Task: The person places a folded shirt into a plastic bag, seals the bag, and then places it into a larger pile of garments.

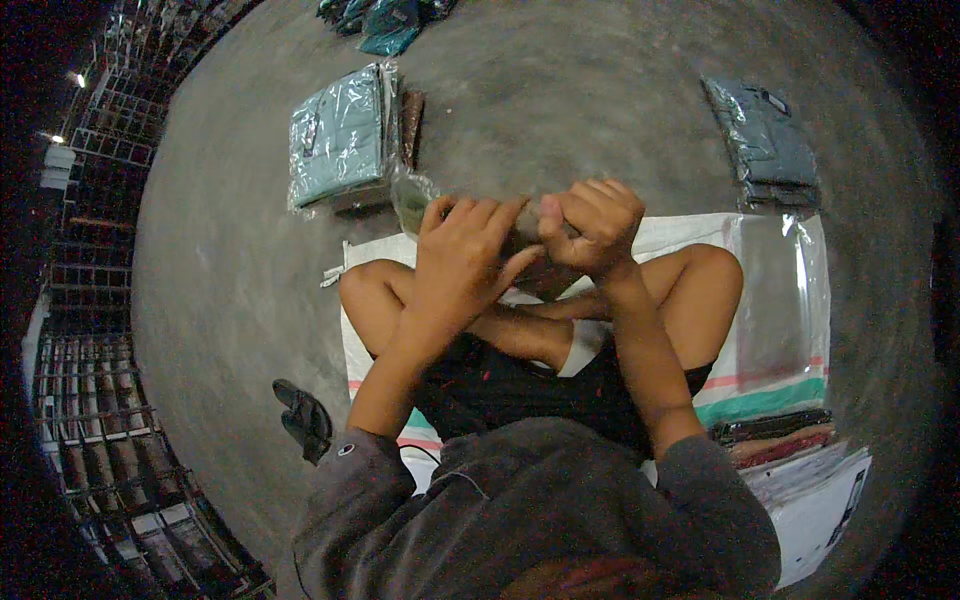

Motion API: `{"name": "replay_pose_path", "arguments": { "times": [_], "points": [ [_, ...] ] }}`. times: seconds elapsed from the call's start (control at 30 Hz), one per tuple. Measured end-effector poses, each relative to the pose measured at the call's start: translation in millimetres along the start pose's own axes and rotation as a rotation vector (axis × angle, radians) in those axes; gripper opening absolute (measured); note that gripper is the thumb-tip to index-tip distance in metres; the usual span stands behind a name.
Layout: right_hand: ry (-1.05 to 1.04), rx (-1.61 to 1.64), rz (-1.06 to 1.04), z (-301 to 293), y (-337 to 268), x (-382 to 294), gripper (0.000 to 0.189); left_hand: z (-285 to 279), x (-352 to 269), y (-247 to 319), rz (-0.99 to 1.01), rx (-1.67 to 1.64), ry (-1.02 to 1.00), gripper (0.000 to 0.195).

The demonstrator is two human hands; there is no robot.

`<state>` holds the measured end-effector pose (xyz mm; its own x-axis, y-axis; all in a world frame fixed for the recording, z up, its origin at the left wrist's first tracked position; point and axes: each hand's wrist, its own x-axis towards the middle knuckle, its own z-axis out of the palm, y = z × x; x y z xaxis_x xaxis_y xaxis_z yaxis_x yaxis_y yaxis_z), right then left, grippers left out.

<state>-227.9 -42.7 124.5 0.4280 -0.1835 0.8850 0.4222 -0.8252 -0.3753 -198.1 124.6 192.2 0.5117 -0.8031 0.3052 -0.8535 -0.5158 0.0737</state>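
A greenish folded cloth item in a clear plastic bag [414, 202] is in front of my crossed legs, blurred and mostly hidden by both hands. My left hand [474, 234] lies over it, back upward, thumb stretched toward the right; its fingertips are out of sight behind the knuckles. My right hand [592, 225] is curled into a fist at the item's right end, its fingers closed on that edge. Under my legs spreads a white woven sack [772, 382] with red and green stripes.
Folded pale-blue garments in plastic [337, 139] lie ahead on the left, beside a brown packet [412, 127]. A grey-blue packaged garment [772, 142] lies ahead right. Teal packets [390, 26] are farther off. A black sandal [304, 420], flat plastic packets [817, 502] and metal racks [97, 397] surround me.
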Motion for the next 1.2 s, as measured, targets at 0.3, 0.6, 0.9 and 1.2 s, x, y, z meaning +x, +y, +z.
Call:
{"name": "replay_pose_path", "arguments": {
  "times": [0.3,0.6,0.9,1.2],
  "points": [
    [0.047,0.014,0.065,12.3,29.7,-19.3,0.021,19.8,-11.7,-14.1,0.014,-0.131,0.01,0.024],
    [0.548,1.377,1.212,-10.5,74.1,-14.5,0.051,-4.6,-32.0,-35.1,-0.214,-0.303,0.263,0.017],
    [-0.156,0.471,0.905,13.2,7.6,-9.7,0.047,0.1,-23.0,-30.3,-0.418,-0.477,0.133,0.017],
    [-0.058,0.504,0.893,14.7,-10.1,-7.2,0.037,6.1,4.2,-7.4,-0.244,-0.344,0.165,0.016]
  ]
}}
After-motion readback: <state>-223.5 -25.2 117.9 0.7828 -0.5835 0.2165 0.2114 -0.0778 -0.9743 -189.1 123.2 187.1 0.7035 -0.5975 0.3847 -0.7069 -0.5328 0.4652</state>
